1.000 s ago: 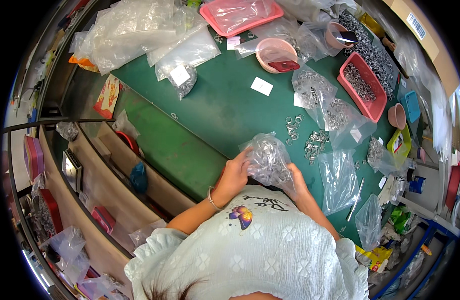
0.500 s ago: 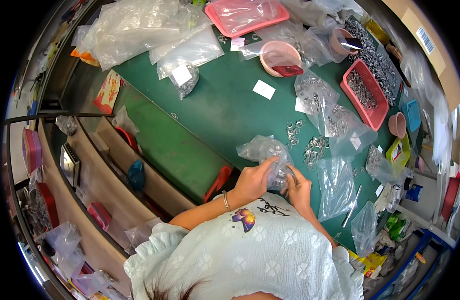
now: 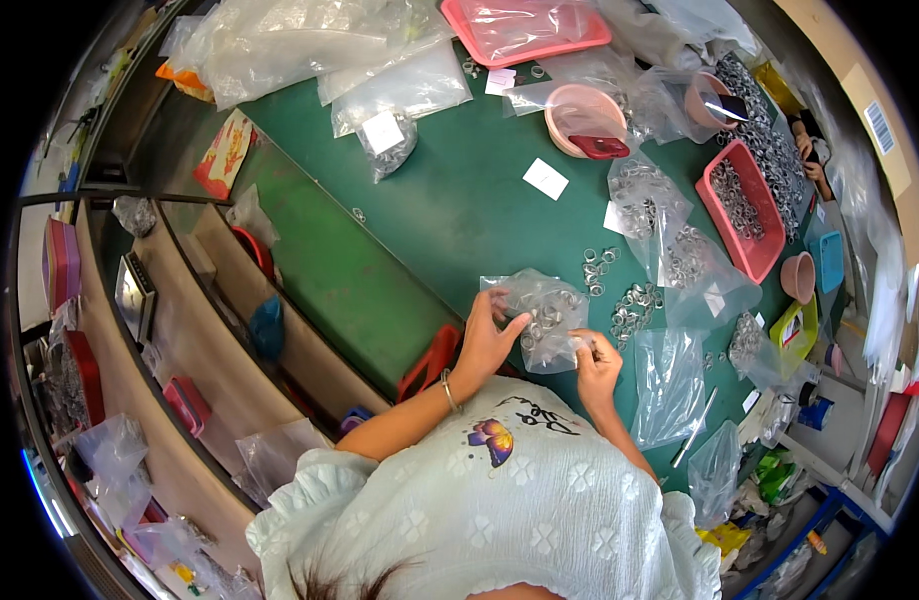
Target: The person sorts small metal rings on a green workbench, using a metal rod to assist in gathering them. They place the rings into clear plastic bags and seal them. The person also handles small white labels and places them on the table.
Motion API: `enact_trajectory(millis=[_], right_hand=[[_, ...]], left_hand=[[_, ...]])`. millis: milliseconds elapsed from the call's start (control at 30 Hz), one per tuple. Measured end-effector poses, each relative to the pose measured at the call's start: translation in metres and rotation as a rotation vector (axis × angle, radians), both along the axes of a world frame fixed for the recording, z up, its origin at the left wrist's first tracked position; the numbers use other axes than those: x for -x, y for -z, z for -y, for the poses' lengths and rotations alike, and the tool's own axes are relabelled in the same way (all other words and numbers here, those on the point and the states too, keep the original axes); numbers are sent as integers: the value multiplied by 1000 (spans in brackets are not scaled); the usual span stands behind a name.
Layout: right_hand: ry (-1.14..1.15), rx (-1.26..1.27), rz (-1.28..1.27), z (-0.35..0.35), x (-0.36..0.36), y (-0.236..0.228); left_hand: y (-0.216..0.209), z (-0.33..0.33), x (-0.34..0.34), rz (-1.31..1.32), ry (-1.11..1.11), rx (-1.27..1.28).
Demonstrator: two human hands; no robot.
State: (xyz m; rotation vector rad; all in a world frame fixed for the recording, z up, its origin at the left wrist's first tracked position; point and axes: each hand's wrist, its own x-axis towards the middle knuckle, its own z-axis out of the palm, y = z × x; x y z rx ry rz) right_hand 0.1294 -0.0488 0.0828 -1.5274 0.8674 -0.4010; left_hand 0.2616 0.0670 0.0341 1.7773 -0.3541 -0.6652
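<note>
In front of me a clear plastic bag (image 3: 547, 312) with several metal ring clamps inside lies on the green table. My left hand (image 3: 488, 337) is at its left edge, thumb and fingers apart, the thumb reaching over the plastic. At the bag's lower right edge, my right hand (image 3: 597, 362) pinches the plastic between thumb and fingers. Just beyond the right hand is a loose pile of ring clamps (image 3: 635, 311), with a smaller group of ring clamps (image 3: 598, 270) behind it.
To the right lie a flat clear bag (image 3: 669, 385) and a silver rod (image 3: 695, 428). Filled bags (image 3: 683, 258), a pink basket of clamps (image 3: 742, 150) and a pink bowl (image 3: 560, 115) stand farther off. A white card (image 3: 546, 179) lies mid-table. Another person's hand (image 3: 814, 170) shows at far right.
My left hand has drawn back to the left and its fingers have spread. The bag now lies flatter and more spread out between my hands. The whole view has shifted slightly.
</note>
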Motion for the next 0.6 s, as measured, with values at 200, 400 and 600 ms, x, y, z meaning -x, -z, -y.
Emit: enact_trajectory(millis=[200,400,600], right_hand=[[60,-156,72,0,1,-4],[14,-183,157,-3,-6,-14],[-53,-159,193,3,-12,-20]], left_hand=[[14,1,3,-335,154,37],[21,14,-6,-192,156,-72],[9,12,-14,33,273,-126]])
